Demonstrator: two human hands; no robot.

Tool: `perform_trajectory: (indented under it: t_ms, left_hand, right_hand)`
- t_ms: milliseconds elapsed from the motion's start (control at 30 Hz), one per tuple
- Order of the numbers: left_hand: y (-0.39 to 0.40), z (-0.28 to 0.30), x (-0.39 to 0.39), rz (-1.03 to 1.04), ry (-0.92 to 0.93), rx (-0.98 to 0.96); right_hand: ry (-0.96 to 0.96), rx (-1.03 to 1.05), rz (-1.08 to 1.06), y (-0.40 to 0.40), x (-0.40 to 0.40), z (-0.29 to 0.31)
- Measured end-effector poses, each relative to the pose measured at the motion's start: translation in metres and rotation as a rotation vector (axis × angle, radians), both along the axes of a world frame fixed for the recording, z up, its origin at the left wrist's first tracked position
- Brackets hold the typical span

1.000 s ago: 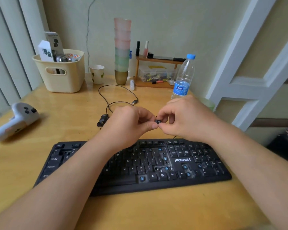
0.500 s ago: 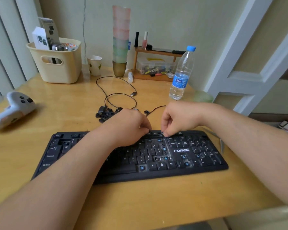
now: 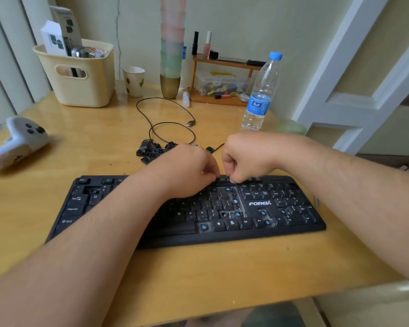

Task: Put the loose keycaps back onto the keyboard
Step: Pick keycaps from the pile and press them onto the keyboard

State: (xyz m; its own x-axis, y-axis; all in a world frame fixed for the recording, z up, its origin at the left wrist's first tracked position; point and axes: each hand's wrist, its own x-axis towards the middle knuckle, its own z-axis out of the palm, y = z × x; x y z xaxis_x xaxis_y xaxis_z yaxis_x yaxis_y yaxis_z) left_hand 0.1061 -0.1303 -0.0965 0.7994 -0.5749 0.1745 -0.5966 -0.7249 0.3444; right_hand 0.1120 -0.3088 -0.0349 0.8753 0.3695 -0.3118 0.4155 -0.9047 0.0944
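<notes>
Both hands meet at the far top row of the matte black keyboard (image 3: 265, 204): left hand (image 3: 187, 171) and right hand (image 3: 248, 156) with fingers curled, tips pressing the keys — whether they pinch a keycap, I cannot tell. Angular loose keycaps (image 3: 151, 151) lie heaped just beyond on the glossy wooden table (image 3: 198, 267).

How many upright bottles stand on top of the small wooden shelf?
2: a black bottle at the left end of the shelf, a pink bottle just right of it.
</notes>
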Motion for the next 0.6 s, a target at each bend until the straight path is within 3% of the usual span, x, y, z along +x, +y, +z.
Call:
perform_trajectory:
  t_ms: [433, 600]
  left_hand:
    - [-0.001, 0.001, -0.001, 0.011, 0.017, 0.03]
    - [0.001, 0.003, 0.0, 0.024, 0.015, 0.029]
  right_hand:
    - [0.031, -0.022, -0.088, 0.006, 0.004, -0.005]
    - [0.036, 0.187, -0.199, -0.016, 0.007, 0.005]
